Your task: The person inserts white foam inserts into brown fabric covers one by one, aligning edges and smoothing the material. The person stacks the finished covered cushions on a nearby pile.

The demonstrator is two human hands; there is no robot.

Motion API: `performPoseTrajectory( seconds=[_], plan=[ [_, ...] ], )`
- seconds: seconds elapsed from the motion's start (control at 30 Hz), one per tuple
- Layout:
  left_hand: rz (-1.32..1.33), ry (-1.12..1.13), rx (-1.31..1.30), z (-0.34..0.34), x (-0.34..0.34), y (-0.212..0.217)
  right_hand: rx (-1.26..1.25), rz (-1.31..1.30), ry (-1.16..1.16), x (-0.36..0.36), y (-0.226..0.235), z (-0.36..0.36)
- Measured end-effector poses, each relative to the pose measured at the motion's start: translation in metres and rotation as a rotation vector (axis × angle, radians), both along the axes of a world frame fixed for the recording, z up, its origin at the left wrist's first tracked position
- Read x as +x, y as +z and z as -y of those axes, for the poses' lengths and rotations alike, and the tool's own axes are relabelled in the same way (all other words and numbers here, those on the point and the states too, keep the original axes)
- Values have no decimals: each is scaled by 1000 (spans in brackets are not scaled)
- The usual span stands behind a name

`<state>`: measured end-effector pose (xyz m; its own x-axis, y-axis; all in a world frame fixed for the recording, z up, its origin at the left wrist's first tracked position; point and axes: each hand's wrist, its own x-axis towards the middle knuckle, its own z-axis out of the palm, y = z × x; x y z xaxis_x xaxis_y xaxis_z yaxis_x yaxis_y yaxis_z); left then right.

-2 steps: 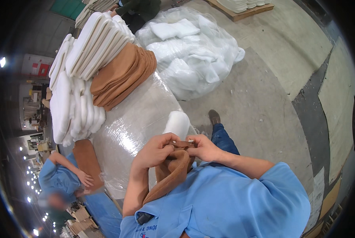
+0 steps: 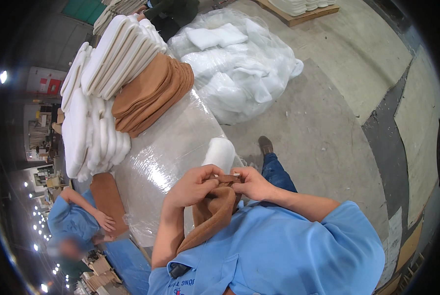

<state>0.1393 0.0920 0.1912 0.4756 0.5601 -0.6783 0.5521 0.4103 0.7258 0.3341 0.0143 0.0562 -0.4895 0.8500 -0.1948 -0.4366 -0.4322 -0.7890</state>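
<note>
My left hand [image 2: 194, 185] and my right hand [image 2: 252, 183] both grip the open top edge of a brown fabric cover [image 2: 211, 214] that hangs down against my blue shirt. A white foam pad [image 2: 221, 153] stands just beyond my fingers, its lower end at the mouth of the cover. Both hands are closed on the cloth, thumbs on top.
A table wrapped in clear plastic [image 2: 166, 147] carries stacks of white pads [image 2: 89, 118] and a pile of brown covers [image 2: 151, 96]. A big plastic bag of white pads [image 2: 239, 64] lies on the concrete floor. Another person in blue [image 2: 75, 221] presses a brown pad [image 2: 108, 196] at left.
</note>
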Motion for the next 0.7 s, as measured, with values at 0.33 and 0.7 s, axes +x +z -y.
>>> performPoseTrajectory(
  seconds=[0.33, 0.7],
  plan=[
    [-170, -222, 202, -22, 13, -6, -61, -133, -26, -2, 2, -8],
    [-164, -140, 52, -31, 17, -8, -73, -220, -87, 4, -21, -13]
  ],
)
